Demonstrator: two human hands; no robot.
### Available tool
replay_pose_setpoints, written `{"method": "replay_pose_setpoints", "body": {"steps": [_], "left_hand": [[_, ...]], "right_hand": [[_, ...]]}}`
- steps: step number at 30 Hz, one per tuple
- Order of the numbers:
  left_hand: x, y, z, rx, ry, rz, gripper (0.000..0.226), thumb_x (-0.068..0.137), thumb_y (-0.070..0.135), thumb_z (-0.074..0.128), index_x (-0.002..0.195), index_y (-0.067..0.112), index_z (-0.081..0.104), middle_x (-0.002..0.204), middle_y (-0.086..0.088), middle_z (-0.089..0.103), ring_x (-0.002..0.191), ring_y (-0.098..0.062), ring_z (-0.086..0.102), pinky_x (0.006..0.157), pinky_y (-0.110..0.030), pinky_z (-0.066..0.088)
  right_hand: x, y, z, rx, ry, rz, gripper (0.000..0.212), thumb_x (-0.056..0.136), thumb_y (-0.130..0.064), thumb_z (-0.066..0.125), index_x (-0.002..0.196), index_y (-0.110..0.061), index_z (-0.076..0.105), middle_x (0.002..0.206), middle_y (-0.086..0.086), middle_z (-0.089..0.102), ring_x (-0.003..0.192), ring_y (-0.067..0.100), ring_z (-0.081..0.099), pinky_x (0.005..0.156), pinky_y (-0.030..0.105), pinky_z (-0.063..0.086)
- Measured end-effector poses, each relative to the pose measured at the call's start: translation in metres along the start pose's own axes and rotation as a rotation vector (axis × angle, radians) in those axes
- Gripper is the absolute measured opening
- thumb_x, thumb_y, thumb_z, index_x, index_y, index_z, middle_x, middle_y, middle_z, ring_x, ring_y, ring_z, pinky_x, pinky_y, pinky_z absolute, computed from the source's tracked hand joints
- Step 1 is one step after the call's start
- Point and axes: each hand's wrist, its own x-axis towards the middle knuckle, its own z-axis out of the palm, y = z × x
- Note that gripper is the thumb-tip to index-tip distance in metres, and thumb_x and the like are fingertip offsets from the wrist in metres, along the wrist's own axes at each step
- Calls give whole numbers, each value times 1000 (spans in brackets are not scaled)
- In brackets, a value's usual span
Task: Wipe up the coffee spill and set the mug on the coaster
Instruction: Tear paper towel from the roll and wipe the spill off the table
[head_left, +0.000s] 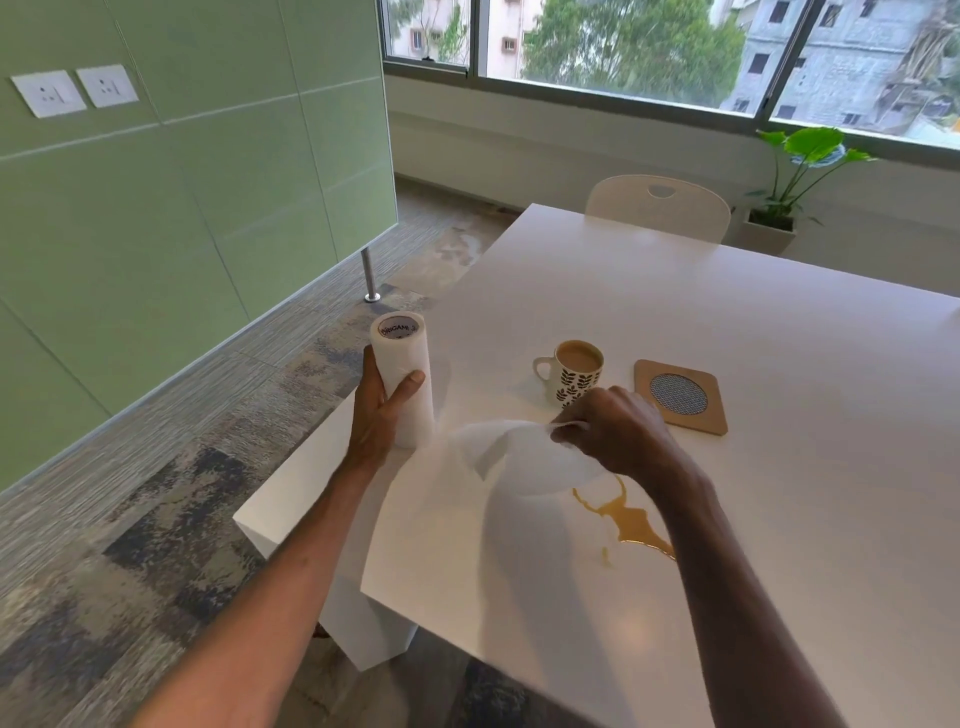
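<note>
The left grip (382, 415) curls round an upright paper-towel roll (402, 374) at the edge of the white desk (753, 322). The right grip (613, 431) pinches a blurred sheet (519, 457), seemingly joined to the roll, just above the coffee spill (631, 519). The full mug (576, 374) stands near the coaster (680, 397), not touching it. Green wall panels (182, 182) are to the left and a window (649, 47) is beyond

We log 1 white mug (574, 376) with black leaf print, upright on the white table (779, 519), full of milky coffee, handle to the left. It stands just left of a square wooden coaster (680, 397) with a round grey mesh centre, the 2 apart. Nearer us lies the coffee spill (631, 519), a thin amber puddle with branching runs, unwiped. Our left hand (379, 415) grips an upright paper towel roll (402, 384), and our right hand (618, 431) pinches a blurred loose sheet (519, 457) above the spill's far end.
</note>
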Motion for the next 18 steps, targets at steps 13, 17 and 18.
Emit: {"method": "replay_pose_setpoints", "body": {"steps": [13,17,18], "left_hand": [[0,-1,7,50,117,210,91,101,59,66,169,16,24,170,-4,39,158,-20,40,127,-36,38],[-1,20,21,304,226,659,100,94,63,66,167,5,29,170,-14,35,159,-40,35,128,-56,29],[-5,25,30,347,154,736,105,89,64,70,166,5,32,169,-15,37,157,-44,36,126,-63,29]], "right_hand": [[3,15,-63,126,54,72,26,90,-39,78,108,-19,79,97,3,76,84,26,71,62,32,52],[4,14,-75,114,76,98,30,87,-38,80,111,-19,80,102,4,78,86,27,72,72,37,60],[3,14,-78,111,75,107,31,87,-38,80,112,-19,80,104,5,78,88,29,72,80,44,63]]}}
